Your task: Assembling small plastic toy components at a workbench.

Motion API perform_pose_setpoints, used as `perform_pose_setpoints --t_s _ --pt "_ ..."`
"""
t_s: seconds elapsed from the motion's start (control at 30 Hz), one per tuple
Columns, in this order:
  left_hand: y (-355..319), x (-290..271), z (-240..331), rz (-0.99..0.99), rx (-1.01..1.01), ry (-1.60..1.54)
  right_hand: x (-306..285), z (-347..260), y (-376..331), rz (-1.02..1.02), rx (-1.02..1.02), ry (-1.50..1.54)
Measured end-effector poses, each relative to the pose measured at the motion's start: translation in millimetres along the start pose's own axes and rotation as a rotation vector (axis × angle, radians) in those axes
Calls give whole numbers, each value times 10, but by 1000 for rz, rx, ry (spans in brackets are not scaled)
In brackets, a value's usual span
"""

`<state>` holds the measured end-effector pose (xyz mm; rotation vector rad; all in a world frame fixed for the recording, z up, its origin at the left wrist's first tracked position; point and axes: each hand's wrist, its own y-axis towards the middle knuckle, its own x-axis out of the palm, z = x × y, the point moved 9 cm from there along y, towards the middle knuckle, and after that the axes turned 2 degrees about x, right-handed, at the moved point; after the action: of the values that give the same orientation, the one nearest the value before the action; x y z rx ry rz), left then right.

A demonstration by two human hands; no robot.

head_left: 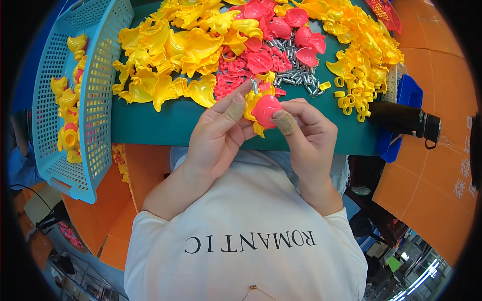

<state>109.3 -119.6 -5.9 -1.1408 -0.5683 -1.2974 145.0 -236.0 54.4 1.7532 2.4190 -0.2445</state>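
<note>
Close above the table's near edge, my left hand [219, 134] grips a yellow plastic toy part [258, 129] from its left side. A round pink plastic shell [266, 109] sits against that part. My right hand [312, 133] is closed on the shell's right side, its thumb pressing there. Both thumbs have tan tape wrapped round them. A small silver metal pin [254, 87] stands up at the top of the part, by my left fingertips. My fingers hide the underside of the pieces.
Piles of yellow shells [173, 47], pink pieces [258, 60], silver pins [301, 75] and yellow rings [357, 95] cover the green table [150, 125]. A blue basket [95, 115] with yellow toys stands left. At right are a black bottle [399, 118], a blue tray [409, 93] and an orange carton [427, 170].
</note>
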Motion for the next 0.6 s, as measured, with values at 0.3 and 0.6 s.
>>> perform_pose_setpoints --t_s 0.3,0.6 --pt "-18 14 -77 -62 -50 93 23 -190 12 -67 -186 -201" --pt "-10 1 -214 47 -147 100 45 -275 -102 -4 -286 -546"
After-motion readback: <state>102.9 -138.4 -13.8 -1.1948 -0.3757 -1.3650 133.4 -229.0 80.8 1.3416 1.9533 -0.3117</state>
